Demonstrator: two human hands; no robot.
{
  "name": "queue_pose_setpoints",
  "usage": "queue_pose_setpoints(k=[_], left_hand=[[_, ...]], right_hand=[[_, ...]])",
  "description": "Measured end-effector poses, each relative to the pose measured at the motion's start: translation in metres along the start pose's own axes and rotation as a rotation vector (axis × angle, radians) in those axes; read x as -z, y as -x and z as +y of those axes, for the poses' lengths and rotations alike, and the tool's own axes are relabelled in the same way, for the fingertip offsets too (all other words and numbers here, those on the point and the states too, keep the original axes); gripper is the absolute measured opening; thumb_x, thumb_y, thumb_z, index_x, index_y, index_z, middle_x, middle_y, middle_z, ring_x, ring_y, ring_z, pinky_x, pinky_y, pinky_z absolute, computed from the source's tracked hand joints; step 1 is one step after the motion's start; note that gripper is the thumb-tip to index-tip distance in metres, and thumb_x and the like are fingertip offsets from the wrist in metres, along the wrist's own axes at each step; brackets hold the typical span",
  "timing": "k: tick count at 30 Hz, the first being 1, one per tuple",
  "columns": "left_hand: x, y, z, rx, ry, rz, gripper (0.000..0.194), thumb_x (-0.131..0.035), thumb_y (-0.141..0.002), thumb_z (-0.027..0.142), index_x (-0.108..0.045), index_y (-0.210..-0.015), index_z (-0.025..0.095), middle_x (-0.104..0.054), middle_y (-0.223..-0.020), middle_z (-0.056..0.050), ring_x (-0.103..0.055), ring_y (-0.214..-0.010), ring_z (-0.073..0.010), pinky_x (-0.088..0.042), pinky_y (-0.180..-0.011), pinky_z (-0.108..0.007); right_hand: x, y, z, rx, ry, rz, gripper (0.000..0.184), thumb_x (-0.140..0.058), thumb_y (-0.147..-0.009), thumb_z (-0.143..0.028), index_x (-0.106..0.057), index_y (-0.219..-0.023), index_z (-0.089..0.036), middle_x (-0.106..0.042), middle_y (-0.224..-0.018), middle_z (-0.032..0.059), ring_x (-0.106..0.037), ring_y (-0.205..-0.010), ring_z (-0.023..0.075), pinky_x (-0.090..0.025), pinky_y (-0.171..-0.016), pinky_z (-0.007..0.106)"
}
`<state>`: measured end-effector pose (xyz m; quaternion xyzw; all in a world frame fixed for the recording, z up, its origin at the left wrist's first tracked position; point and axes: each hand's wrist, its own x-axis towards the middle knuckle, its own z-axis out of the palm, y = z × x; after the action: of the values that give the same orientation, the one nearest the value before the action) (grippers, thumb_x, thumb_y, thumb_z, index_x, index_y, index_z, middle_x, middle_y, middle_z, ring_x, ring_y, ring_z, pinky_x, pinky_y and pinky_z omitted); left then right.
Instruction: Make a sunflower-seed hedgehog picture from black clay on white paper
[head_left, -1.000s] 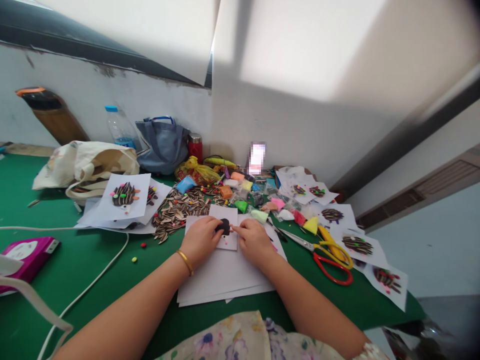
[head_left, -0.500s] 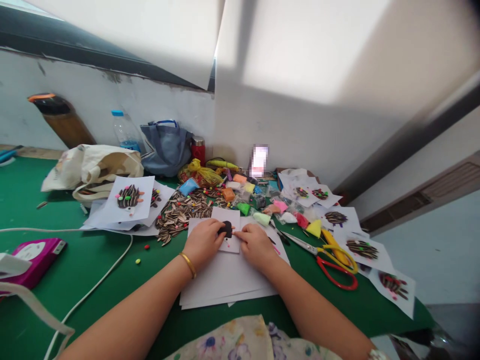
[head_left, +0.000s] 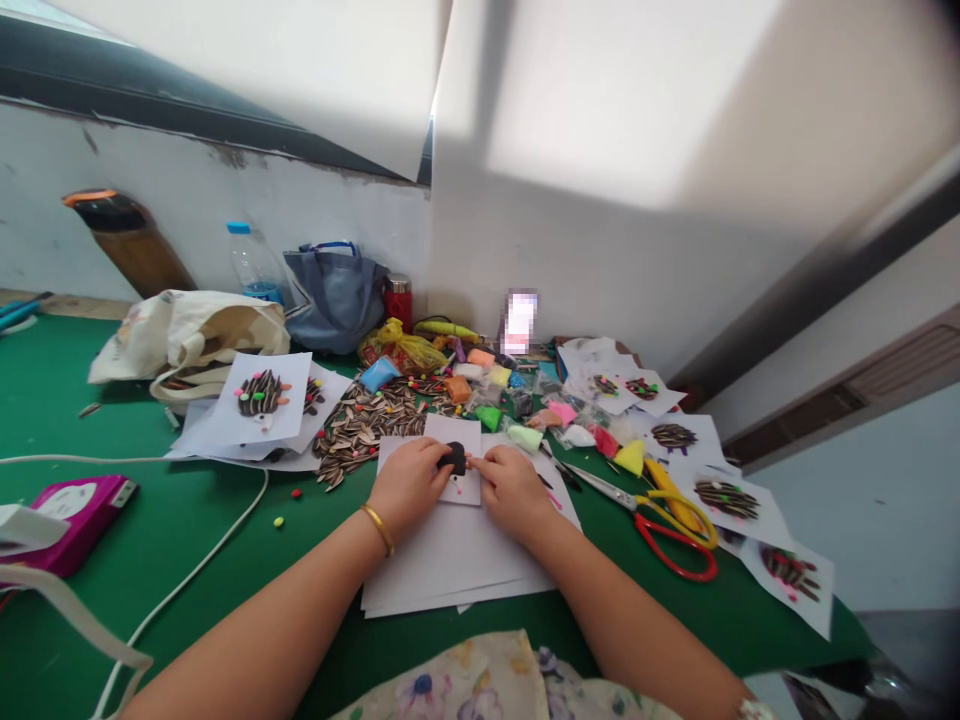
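Observation:
A small white card (head_left: pixel 470 427) lies on stacked white sheets (head_left: pixel 450 560) in front of me. On it sits a rounded black clay shape (head_left: pixel 454 457) with a tiny pinkish bit at its right edge and a small pink dot below. My left hand (head_left: pixel 409 482) bears down from the left, its fingers closed at the clay's left edge, holding the card in place. From the right, my right hand (head_left: pixel 516 490) reaches in with the index finger stretched out. That fingertip touches the clay's right edge, and the thumb stays apart below it.
Sunflower seeds (head_left: pixel 371 428) and bagged coloured clay (head_left: pixel 520 403) lie behind the sheets. Red-and-yellow scissors (head_left: pixel 660 515) rest at right, beside seed-decorated cards (head_left: pixel 724 497). More cards (head_left: pixel 262 400), a white cable (head_left: pixel 217 545) and a magenta box (head_left: pixel 67 520) are at left.
The view has shifted very slightly. My right fingertip stays at the clay's right edge with a tiny movement; my left hand keeps its place on the card.

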<state>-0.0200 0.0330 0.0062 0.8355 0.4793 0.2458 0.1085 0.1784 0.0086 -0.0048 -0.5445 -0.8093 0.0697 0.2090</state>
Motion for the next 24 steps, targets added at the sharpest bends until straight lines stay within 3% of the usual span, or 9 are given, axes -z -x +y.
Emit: queue_pose_setpoints(k=[12, 16, 21, 24], left_hand=[[-0.0009, -0.0003, -0.0001, 0.003, 0.0, 0.001, 0.019, -0.055, -0.087, 0.024, -0.066, -0.101, 0.019, -0.065, -0.099, -0.007, -0.059, -0.093, -0.021, -0.045, -0.085, -0.034], [-0.0006, -0.0001, -0.0006, 0.006, 0.007, -0.006, 0.019, -0.055, -0.086, 0.023, -0.066, -0.102, 0.019, -0.064, -0.1, -0.007, -0.059, -0.094, -0.0207, -0.045, -0.085, -0.033], [0.0011, -0.0005, 0.0, 0.016, 0.002, -0.013, 0.019, -0.055, -0.087, 0.024, -0.065, -0.101, 0.019, -0.064, -0.102, -0.007, -0.059, -0.095, -0.0209, -0.045, -0.086, -0.034], [0.0019, -0.0012, 0.0006, 0.014, 0.001, -0.022, 0.019, -0.054, -0.087, 0.024, -0.065, -0.102, 0.019, -0.064, -0.102, -0.008, -0.059, -0.095, -0.021, -0.045, -0.086, -0.034]], right_hand=[[0.0004, 0.0007, -0.0024, 0.026, 0.093, 0.001, 0.038, -0.055, -0.081, -0.011, -0.069, -0.112, -0.028, -0.058, -0.1, 0.0062, -0.047, -0.093, 0.0209, -0.034, -0.085, 0.035], [0.0018, 0.0007, 0.001, 0.014, 0.069, 0.034, 0.048, -0.054, -0.08, -0.008, -0.064, -0.122, -0.028, -0.058, -0.1, 0.0058, -0.047, -0.095, 0.0205, -0.034, -0.086, 0.034], [-0.0002, 0.0007, 0.0036, 0.023, 0.067, 0.021, 0.039, -0.053, -0.083, -0.012, -0.069, -0.113, -0.029, -0.059, -0.098, 0.0055, -0.047, -0.093, 0.0204, -0.034, -0.085, 0.034], [0.0001, 0.0004, 0.0038, 0.008, 0.064, 0.026, 0.043, -0.053, -0.082, -0.011, -0.066, -0.119, -0.029, -0.059, -0.1, 0.0056, -0.046, -0.094, 0.0204, -0.034, -0.086, 0.034]])
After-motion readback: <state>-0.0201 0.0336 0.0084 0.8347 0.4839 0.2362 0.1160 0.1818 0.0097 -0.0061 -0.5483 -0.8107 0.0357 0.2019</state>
